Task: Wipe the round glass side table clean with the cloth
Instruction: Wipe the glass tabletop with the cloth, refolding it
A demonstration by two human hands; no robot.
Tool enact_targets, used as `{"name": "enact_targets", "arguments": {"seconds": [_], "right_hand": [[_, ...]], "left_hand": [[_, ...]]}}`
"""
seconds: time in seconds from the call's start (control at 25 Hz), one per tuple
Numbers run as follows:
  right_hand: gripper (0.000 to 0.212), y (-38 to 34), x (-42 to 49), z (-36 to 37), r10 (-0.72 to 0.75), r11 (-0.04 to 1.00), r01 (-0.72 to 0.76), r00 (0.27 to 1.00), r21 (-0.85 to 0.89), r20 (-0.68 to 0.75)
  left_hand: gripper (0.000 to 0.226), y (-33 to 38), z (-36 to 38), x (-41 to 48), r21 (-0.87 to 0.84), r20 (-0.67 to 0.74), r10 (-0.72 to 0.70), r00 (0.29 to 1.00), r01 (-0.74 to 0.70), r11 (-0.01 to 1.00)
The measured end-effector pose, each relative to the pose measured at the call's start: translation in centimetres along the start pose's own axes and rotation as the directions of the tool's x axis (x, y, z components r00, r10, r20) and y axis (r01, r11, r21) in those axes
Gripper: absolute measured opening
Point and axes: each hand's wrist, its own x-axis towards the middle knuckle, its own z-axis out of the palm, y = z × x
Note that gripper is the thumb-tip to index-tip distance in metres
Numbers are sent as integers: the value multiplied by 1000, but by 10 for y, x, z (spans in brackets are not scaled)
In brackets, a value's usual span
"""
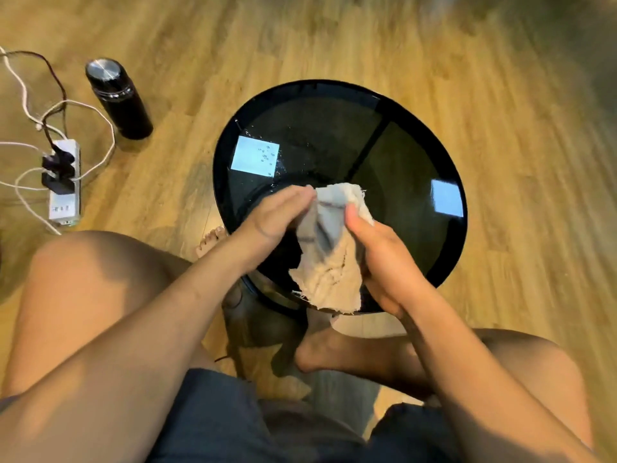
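A round side table with a dark glass top and a black rim stands on the wood floor in front of me. Water droplets lie on the glass at its left. A frayed beige cloth hangs above the table's near edge, held between both hands. My left hand pinches the cloth's upper left part with fairly straight fingers. My right hand grips its right side, thumb on top. The lower end of the cloth dangles free.
A black flask stands on the floor to the left. A white power strip with plugs and tangled cables lies further left. My bare knees and feet are beside and under the table's near edge.
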Motion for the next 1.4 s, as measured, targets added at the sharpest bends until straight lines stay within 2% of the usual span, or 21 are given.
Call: {"name": "enact_targets", "arguments": {"seconds": [0.08, 0.16, 0.24, 0.32, 0.4, 0.48, 0.52, 0.64, 0.72, 0.76, 0.8, 0.84, 0.88, 0.92, 0.96, 1.0, 1.04, 1.12, 1.28, 1.32, 1.4], "right_hand": [[46, -5, -7, -20, 9, 987, -8, 1000, 160, -8], [42, -2, -11, -34, 41, 980, -17, 992, 200, -116], [48, 5, -17, -43, 34, 994, -14, 982, 110, -184], [59, 11, -24, -44, -65, 986, 37, 982, -160, -176], [52, 15, -25, -51, -104, 952, 39, 974, -305, -200], [25, 15, -20, -63, -100, 955, 20, 960, -295, -260], [20, 13, -18, -72, -99, 954, 9, 952, -298, -289], [26, 2, -10, -91, -180, 940, 73, 935, -333, -305], [29, -14, 2, -94, -265, 921, 156, 923, -358, -280], [30, -22, 12, -95, -312, 900, 183, 904, -395, -292], [30, -27, 22, -94, -365, 856, 181, 875, -484, -319], [32, -26, 31, -94, -427, 774, 136, 834, -619, -350], [36, -20, 38, -91, -484, 661, 57, 794, -748, -368], [41, -7, 42, -84, -523, 550, 0, 780, -835, -345], [47, 12, 43, -68, -508, 460, -32, 810, -888, -292], [53, 34, 41, -49, -444, 371, -53, 867, -927, -227], [59, 55, 40, -31, -363, 270, -69, 916, -960, -168], [65, 84, 47, -13, -291, 118, -105, 947, -987, -135], [60, 73, 82, -63, -418, 10, -102, 903, -995, -97], [58, 63, 97, -91, -457, 1, -138, 881, -990, -123], [58, 36, 132, -155, -447, 64, -270, 853, -961, -269]], "left_hand": [[24, 2, 19, -11, -103, 197, -140, 970, 163, 981], [31, 4, 37, -15, -162, 194, -184, 964, 216, 963], [27, 7, 47, -16, -92, 138, -180, 974, 193, 977], [13, 10, 52, -20, 27, 175, -168, 970, 166, 986], [11, 11, 52, -23, 55, 197, -165, 966, 157, 986], [15, 13, 47, -24, 8, 194, -156, 969, 157, 988], [18, 13, 44, -24, -44, 200, -136, 970, 148, 988], [19, 13, 37, -21, -230, 213, -88, 973, 138, 963], [19, 10, 36, -17, -248, 192, -98, 977, 145, 958], [22, 8, 35, -14, -152, 159, -107, 981, 131, 980], [25, 5, 33, -10, 52, 95, -95, 991, 91, 995], [27, 0, 27, -6, 327, -2, -23, 1000, 23, 945], [29, -5, 18, -2, 584, -105, 110, 988, -28, 811], [33, -8, 7, 4, 741, -198, 268, 943, -36, 671], [37, -10, -6, 9, 807, -271, 385, 882, -10, 591], [43, -13, -18, 15, 833, -323, 437, 839, 33, 553], [47, -18, -28, 20, 850, -342, 436, 832, 77, 521], [55, -33, -38, 27, 886, -323, 357, 877, 148, 439], [66, -55, -41, 24, 939, -224, 334, 915, 111, 326], [66, -57, -43, 25, 944, -211, 353, 911, 96, 316], [66, -60, -45, 27, 940, -211, 378, 901, 82, 331]]}}
